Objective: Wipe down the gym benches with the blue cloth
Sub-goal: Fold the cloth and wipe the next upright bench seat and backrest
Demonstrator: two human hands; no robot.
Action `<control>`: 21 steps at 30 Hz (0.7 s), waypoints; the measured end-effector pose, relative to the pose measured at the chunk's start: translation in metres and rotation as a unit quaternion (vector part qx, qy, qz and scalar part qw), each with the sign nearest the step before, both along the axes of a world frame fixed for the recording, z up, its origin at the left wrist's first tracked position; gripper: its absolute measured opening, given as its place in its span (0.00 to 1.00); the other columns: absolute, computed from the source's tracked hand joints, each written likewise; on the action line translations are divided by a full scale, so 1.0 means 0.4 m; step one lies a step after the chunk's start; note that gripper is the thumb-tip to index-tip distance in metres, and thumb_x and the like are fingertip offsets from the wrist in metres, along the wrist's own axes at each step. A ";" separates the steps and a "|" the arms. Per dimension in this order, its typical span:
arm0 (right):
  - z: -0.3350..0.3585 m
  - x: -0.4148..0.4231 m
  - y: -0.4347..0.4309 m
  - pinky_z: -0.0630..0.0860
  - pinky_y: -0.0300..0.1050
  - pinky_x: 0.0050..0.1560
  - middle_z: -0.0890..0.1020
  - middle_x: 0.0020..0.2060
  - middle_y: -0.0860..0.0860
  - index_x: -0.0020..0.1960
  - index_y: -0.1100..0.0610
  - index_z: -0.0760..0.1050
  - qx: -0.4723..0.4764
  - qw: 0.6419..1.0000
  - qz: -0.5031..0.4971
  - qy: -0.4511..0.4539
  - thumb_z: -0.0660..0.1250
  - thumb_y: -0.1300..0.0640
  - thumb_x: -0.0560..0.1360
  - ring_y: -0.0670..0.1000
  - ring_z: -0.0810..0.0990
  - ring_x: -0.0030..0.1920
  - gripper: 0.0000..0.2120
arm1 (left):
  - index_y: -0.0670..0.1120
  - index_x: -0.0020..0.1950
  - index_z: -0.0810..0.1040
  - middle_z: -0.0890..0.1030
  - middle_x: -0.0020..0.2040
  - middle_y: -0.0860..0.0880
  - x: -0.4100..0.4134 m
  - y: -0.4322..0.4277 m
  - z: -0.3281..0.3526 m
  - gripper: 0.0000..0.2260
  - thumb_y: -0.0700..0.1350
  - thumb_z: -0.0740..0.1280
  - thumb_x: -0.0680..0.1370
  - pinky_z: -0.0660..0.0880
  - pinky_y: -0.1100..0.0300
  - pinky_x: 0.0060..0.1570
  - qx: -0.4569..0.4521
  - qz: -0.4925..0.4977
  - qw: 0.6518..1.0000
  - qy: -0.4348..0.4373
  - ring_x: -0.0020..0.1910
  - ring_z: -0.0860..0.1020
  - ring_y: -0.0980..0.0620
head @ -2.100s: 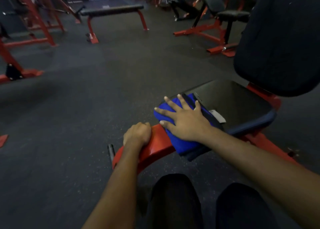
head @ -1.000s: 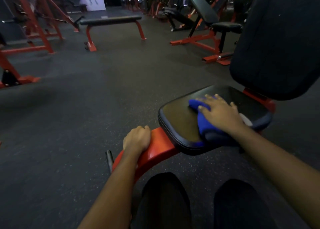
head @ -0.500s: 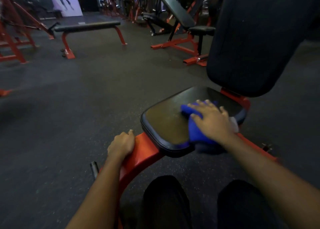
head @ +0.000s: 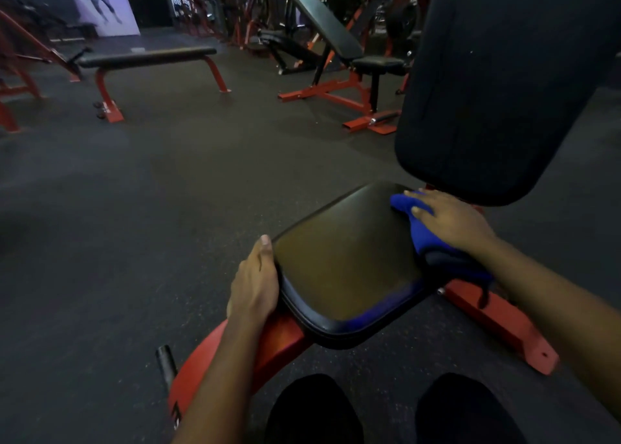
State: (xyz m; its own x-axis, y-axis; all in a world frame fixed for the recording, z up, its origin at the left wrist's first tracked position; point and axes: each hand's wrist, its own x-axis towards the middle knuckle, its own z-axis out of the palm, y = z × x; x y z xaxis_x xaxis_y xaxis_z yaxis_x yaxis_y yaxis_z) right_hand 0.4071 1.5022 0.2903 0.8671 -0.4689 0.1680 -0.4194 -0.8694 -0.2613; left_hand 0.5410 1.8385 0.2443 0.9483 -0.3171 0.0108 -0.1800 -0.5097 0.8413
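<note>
Cloth (head: 425,238) lies beneath fingers (head: 426,195) of right hand (head: 453,221) on seat (head: 342,262).

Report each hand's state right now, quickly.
Left hand: open, resting against the seat pad's edge.
Right hand: open, pressing the blue cloth flat on the seat pad.

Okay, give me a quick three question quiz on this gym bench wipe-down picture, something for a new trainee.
1. Fill in: the right hand presses the blue cloth on the far-___ corner of the glossy black padded seat, below the tall black backrest pad.
2. Multiple choice: the left hand lies along A) the backrest pad, B) the seat's left edge, C) the cloth.
3. True or false: both hands touch the cloth.

Key: 1 right; 2 B; 3 false.
</note>
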 end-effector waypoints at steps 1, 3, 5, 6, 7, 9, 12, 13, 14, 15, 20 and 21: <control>0.011 0.055 -0.020 0.59 0.48 0.76 0.69 0.76 0.51 0.77 0.47 0.66 0.005 1.000 0.012 0.024 0.58 0.48 0.84 0.53 0.65 0.76 0.22 | 0.53 0.78 0.65 0.68 0.76 0.45 -0.002 -0.004 0.001 0.36 0.70 0.39 0.79 0.60 0.44 0.73 0.011 0.003 1.000 0.001 0.76 0.65 0.42; 0.032 0.175 -0.044 0.60 0.48 0.75 0.68 0.76 0.51 0.77 0.48 0.66 0.013 0.998 0.025 0.056 0.57 0.48 0.84 0.54 0.66 0.76 0.22 | 0.53 0.78 0.65 0.68 0.76 0.44 -0.006 -0.009 0.004 0.35 0.69 0.39 0.79 0.60 0.44 0.72 0.022 -0.001 1.000 -0.004 0.75 0.65 0.42; 0.052 0.284 -0.024 0.63 0.50 0.73 0.70 0.75 0.48 0.75 0.46 0.69 0.036 0.997 0.035 0.066 0.57 0.46 0.84 0.54 0.69 0.74 0.20 | 0.52 0.77 0.66 0.69 0.75 0.43 0.001 -0.009 0.004 0.35 0.69 0.39 0.79 0.62 0.44 0.71 0.017 -0.001 1.000 -0.003 0.74 0.67 0.41; 0.060 0.328 0.004 0.65 0.50 0.72 0.73 0.72 0.47 0.72 0.44 0.72 0.045 0.995 0.050 0.067 0.58 0.46 0.83 0.53 0.71 0.72 0.18 | 0.51 0.77 0.67 0.70 0.75 0.42 0.006 -0.010 0.003 0.36 0.69 0.39 0.79 0.62 0.44 0.71 0.014 0.000 1.000 -0.003 0.74 0.67 0.41; 0.061 0.360 0.044 0.66 0.49 0.70 0.75 0.69 0.45 0.69 0.42 0.74 0.048 0.993 0.076 0.077 0.58 0.46 0.83 0.51 0.72 0.70 0.16 | 0.51 0.77 0.67 0.70 0.75 0.42 0.012 -0.011 0.000 0.36 0.69 0.39 0.79 0.62 0.43 0.71 0.014 0.002 1.000 -0.001 0.74 0.67 0.41; 0.032 0.375 0.136 0.65 0.50 0.72 0.76 0.70 0.45 0.69 0.41 0.74 0.024 0.982 0.168 0.081 0.60 0.44 0.81 0.51 0.72 0.72 0.18 | 0.50 0.76 0.68 0.70 0.75 0.41 0.021 -0.012 -0.006 0.36 0.69 0.40 0.79 0.62 0.43 0.72 0.009 0.005 1.000 0.002 0.74 0.67 0.40; -0.006 0.236 0.245 0.56 0.54 0.78 0.65 0.78 0.42 0.76 0.36 0.63 -0.007 0.956 0.289 0.042 0.58 0.39 0.81 0.48 0.61 0.78 0.23 | 0.48 0.74 0.71 0.72 0.72 0.39 0.028 -0.004 -0.018 0.38 0.70 0.40 0.79 0.63 0.43 0.72 -0.001 0.004 1.000 0.003 0.72 0.69 0.40; -0.009 0.175 0.240 0.53 0.51 0.77 0.62 0.79 0.41 0.76 0.35 0.62 0.007 0.953 0.302 0.035 0.58 0.40 0.82 0.47 0.57 0.79 0.23 | 0.48 0.72 0.73 0.73 0.71 0.38 0.025 -0.001 -0.022 0.39 0.71 0.40 0.78 0.64 0.43 0.71 -0.002 0.005 1.000 -0.001 0.71 0.70 0.39; -0.003 0.120 0.219 0.51 0.45 0.76 0.61 0.79 0.42 0.76 0.36 0.63 0.028 0.955 0.294 0.024 0.60 0.42 0.82 0.46 0.56 0.80 0.23 | 0.49 0.71 0.75 0.74 0.70 0.38 0.022 0.003 -0.025 0.40 0.72 0.39 0.77 0.66 0.42 0.70 -0.003 0.004 1.000 -0.006 0.70 0.71 0.39; 0.004 0.083 0.176 0.49 0.38 0.75 0.62 0.79 0.43 0.76 0.39 0.65 0.040 0.963 0.267 0.015 0.61 0.44 0.82 0.47 0.56 0.79 0.23 | 0.49 0.69 0.76 0.76 0.68 0.38 0.022 0.003 -0.026 0.41 0.73 0.38 0.76 0.67 0.41 0.69 -0.004 0.002 1.000 -0.008 0.68 0.73 0.39; 0.044 0.208 -0.016 0.55 0.45 0.76 0.65 0.78 0.50 0.77 0.46 0.66 0.039 0.996 0.050 0.062 0.59 0.48 0.84 0.54 0.62 0.78 0.22 | 0.50 0.64 0.77 0.78 0.64 0.40 0.025 -0.002 -0.024 0.41 0.74 0.36 0.76 0.70 0.40 0.65 -0.004 0.005 1.000 -0.017 0.63 0.76 0.39; 0.048 0.261 -0.011 0.58 0.49 0.75 0.66 0.77 0.48 0.76 0.45 0.67 0.035 0.996 0.022 0.078 0.57 0.45 0.84 0.54 0.64 0.77 0.21 | 0.50 0.66 0.77 0.78 0.65 0.40 0.024 -0.004 -0.024 0.41 0.73 0.37 0.76 0.69 0.40 0.65 -0.001 0.007 1.000 -0.019 0.64 0.75 0.39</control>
State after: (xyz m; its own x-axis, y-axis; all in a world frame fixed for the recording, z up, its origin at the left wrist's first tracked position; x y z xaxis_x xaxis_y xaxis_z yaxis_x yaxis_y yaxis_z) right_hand 0.5115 1.4977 0.3095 0.9002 -0.4354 -0.0028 -0.4216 -0.8699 -0.2561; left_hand 0.5507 1.8370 0.2348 0.9515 -0.3040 0.0470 -0.2045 -0.5108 0.8351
